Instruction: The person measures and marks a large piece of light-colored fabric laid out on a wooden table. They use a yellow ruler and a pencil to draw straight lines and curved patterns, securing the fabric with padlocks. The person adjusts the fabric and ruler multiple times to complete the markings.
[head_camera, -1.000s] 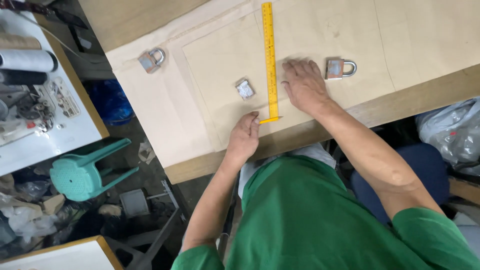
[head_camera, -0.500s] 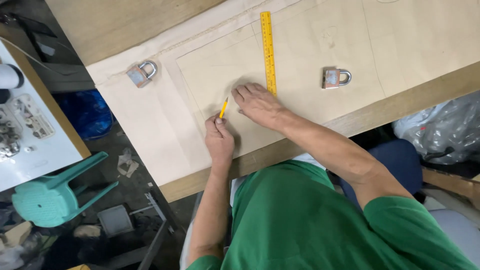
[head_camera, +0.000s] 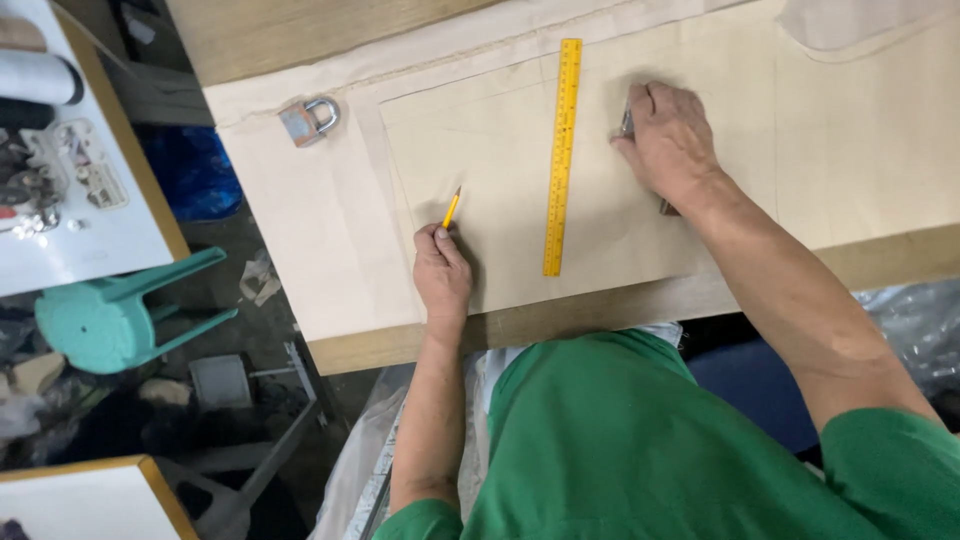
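My left hand (head_camera: 442, 272) holds a yellow pencil (head_camera: 452, 208), its tip on a beige paper pattern (head_camera: 500, 130) left of a yellow ruler (head_camera: 560, 150). The ruler lies lengthwise across the pattern. My right hand (head_camera: 670, 140) is to the right of the ruler, its fingers curled over a metal padlock (head_camera: 627, 122) that is mostly hidden under the palm. A second padlock (head_camera: 305, 120) sits on the cream cloth (head_camera: 320, 230) at the left. The cloth and pattern cover a wooden table (head_camera: 600, 310).
A teal plastic stool (head_camera: 110, 315) lies on its side on the floor at the left. A white side table (head_camera: 100, 235) with small items stands at the far left. Another board corner (head_camera: 90, 495) shows at the bottom left. Plastic bags (head_camera: 915, 330) are at the right.
My right hand has left the paper beside the ruler and moved right onto the padlock. My left hand stays left of the ruler with the pencil.
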